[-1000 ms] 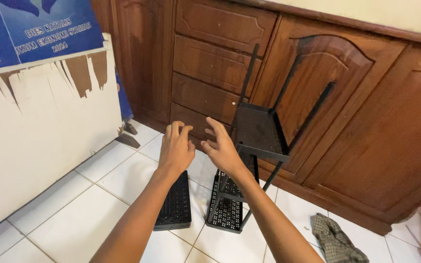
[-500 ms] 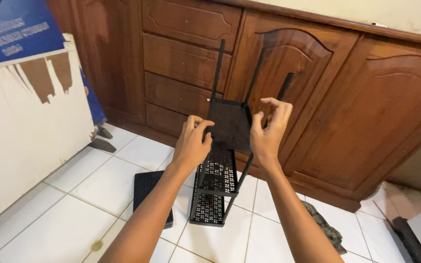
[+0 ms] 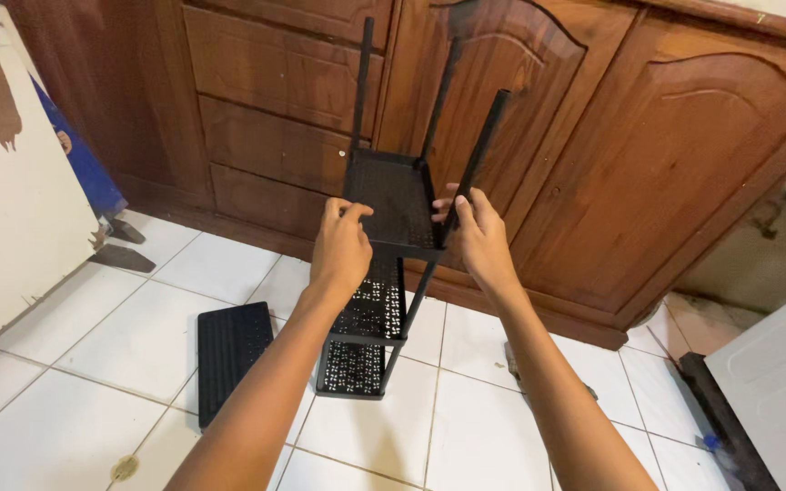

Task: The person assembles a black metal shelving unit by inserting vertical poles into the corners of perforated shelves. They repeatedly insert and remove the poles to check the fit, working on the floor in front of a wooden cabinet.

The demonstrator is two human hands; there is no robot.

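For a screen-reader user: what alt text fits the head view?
Two bare hands, left hand and right hand, grip the top tier of a black perforated metal shelf rack standing on white floor tiles before wooden cabinets; a loose black shelf panel lies beside it.

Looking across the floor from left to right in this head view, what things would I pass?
White board → loose black perforated shelf panel → black metal shelf rack → left hand → right hand → white panel.

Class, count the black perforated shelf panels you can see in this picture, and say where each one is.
4: top panel between left hand and right hand; middle panel; bottom panel; loose panel on the floor. Others may be hidden.
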